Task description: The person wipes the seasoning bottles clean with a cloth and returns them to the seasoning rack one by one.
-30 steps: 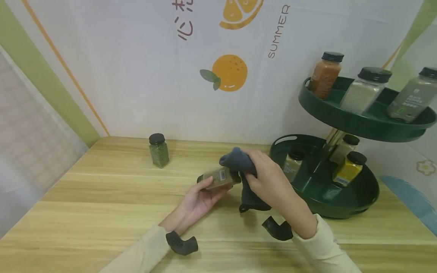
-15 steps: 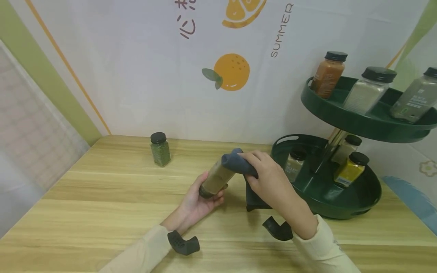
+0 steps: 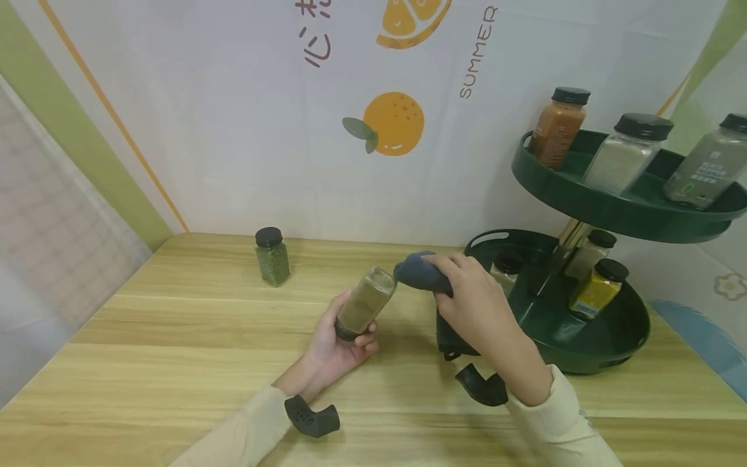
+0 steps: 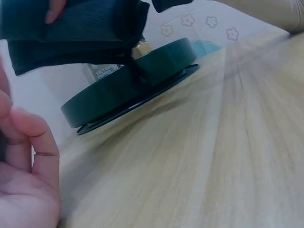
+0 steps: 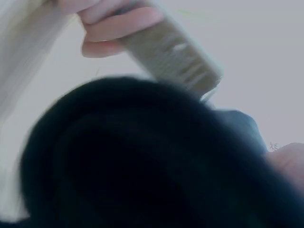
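My left hand [image 3: 338, 337] grips a clear spice jar [image 3: 366, 303] of brownish-grey powder near its dark cap. The jar is tilted, cap low toward the palm and glass base up to the right. My right hand [image 3: 475, 305] holds a dark blue-grey cloth [image 3: 423, 272] bunched in its fingers, right beside the jar's base. A loose part of the cloth hangs below that hand. In the right wrist view the cloth [image 5: 142, 152] fills the lower part, with the jar [image 5: 175, 54] above it. The left wrist view shows the cloth [image 4: 85, 28] over the left fingers.
A green two-tier rack [image 3: 583, 350] stands on the right of the wooden table [image 3: 175, 363], several spice jars on its tiers. A jar of green herbs [image 3: 272, 259] stands at the back left. Behind hangs a white printed curtain [image 3: 262, 130].
The left hand has turned the jar from nearly level to tilted, base up. The right hand with the cloth has shifted right, uncovering the jar's base.
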`<action>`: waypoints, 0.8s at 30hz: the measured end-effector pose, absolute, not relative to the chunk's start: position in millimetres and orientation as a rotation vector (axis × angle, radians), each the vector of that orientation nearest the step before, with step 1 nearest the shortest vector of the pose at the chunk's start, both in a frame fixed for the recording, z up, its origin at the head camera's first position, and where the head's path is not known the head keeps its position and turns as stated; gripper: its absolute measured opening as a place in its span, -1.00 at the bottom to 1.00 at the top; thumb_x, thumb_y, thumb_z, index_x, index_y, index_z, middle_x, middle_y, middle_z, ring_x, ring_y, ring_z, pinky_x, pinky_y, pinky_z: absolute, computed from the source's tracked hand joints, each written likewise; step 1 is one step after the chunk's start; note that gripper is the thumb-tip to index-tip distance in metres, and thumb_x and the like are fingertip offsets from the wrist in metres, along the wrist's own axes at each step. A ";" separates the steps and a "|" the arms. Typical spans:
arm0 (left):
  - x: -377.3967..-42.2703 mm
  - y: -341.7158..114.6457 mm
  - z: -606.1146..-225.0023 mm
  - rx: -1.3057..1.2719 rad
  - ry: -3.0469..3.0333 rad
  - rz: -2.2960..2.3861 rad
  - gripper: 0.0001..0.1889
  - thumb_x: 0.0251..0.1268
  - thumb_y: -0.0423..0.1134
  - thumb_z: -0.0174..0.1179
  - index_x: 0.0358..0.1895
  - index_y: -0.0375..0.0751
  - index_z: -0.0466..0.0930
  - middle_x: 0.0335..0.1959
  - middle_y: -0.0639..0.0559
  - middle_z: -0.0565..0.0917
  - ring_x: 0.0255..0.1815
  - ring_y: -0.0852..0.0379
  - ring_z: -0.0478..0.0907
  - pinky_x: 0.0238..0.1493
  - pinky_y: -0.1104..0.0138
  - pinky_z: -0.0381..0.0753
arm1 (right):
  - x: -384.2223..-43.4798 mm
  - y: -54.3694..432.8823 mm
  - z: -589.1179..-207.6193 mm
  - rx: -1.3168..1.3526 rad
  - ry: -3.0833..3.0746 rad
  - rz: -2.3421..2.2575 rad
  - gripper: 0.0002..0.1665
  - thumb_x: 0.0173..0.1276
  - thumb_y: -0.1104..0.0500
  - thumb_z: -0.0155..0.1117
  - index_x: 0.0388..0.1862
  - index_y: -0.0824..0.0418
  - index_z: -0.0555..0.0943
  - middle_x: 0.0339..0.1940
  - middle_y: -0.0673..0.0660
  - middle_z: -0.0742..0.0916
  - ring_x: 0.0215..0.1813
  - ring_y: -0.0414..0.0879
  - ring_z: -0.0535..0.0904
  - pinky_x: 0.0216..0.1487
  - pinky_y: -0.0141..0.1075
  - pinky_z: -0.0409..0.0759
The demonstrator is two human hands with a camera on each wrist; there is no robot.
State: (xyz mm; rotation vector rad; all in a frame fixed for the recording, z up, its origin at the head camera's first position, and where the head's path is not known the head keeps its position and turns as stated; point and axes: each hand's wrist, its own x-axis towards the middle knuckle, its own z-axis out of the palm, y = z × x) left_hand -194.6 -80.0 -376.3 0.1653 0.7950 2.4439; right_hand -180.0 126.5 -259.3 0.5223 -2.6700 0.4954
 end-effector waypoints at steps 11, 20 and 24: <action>-192.9 -74.8 -375.1 0.124 1.067 2.359 -0.65 0.43 0.07 -0.21 -0.13 -0.07 0.47 -0.50 0.07 0.62 -0.69 0.28 0.44 -0.36 0.42 0.53 | -177.0 116.1 -266.1 0.698 -2.692 0.430 -0.37 0.10 0.33 0.34 0.20 0.13 0.47 0.00 0.15 0.61 0.10 0.08 0.54 0.02 -0.02 0.57; -194.8 -79.2 -376.5 0.030 0.814 2.536 -0.63 0.36 0.16 -0.16 -0.23 -0.03 0.47 -0.54 0.06 0.59 -0.74 0.31 0.37 -0.42 0.46 0.38 | -177.7 118.7 -266.7 0.685 -2.700 0.383 -0.45 0.08 0.36 0.32 0.10 0.09 0.56 -0.04 0.11 0.63 0.05 0.05 0.55 -0.01 -0.02 0.59; -195.4 -79.9 -377.0 0.049 0.793 2.544 -0.62 0.36 0.18 -0.18 -0.19 -0.02 0.45 -0.53 0.07 0.60 -0.73 0.32 0.38 -0.39 0.45 0.39 | -178.5 120.7 -265.7 0.653 -2.703 0.303 -0.46 0.04 0.38 0.32 0.05 0.06 0.59 -0.05 0.12 0.65 0.03 0.06 0.55 -0.05 -0.02 0.60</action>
